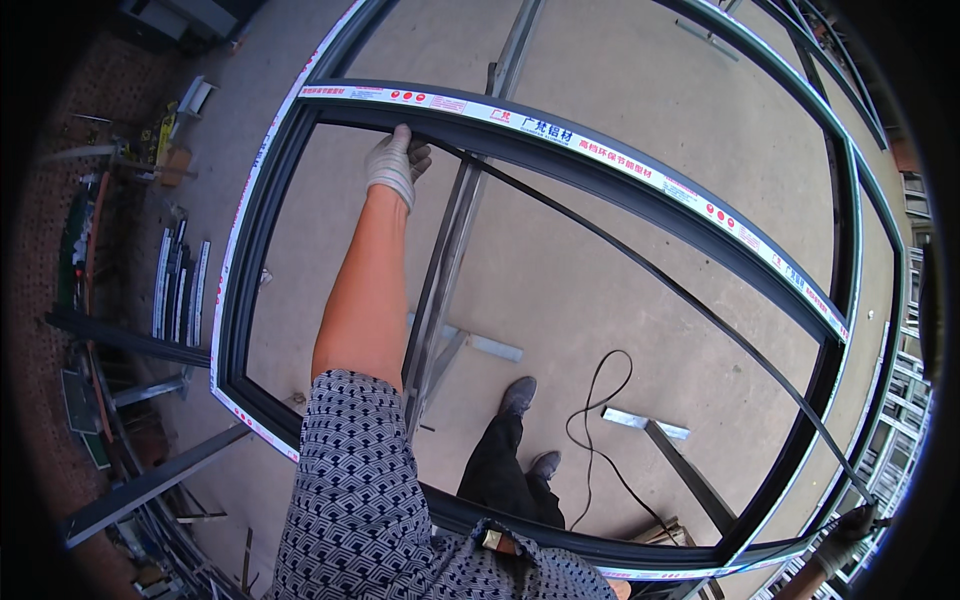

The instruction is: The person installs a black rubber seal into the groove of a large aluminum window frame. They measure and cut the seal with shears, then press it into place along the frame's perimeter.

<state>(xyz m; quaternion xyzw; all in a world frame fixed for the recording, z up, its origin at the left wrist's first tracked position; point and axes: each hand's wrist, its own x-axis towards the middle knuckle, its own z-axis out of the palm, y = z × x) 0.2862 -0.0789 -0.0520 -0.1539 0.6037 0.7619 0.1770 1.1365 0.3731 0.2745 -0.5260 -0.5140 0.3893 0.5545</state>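
A large dark window frame (600,178) with white printed protective tape lies in front of me, divided by a crossbar. My left hand (398,165), in a pale glove, is at the crossbar's near inner edge, close to the left corner. Its thumb points up against the edge and its fingers are bent around a long thin black strip (655,268). From there the strip slants across the opening to the lower right. My right hand (848,535), gloved and partly in shadow near the rim, is closed at the strip's other end; its fingers show poorly.
Metal support bars (455,245) run under the frame, with feet on the floor. A black cable (590,440) loops across the floor beside my shoes (518,396). Bundled profiles (178,290) lie at left; silvery frames (905,390) are stacked at right.
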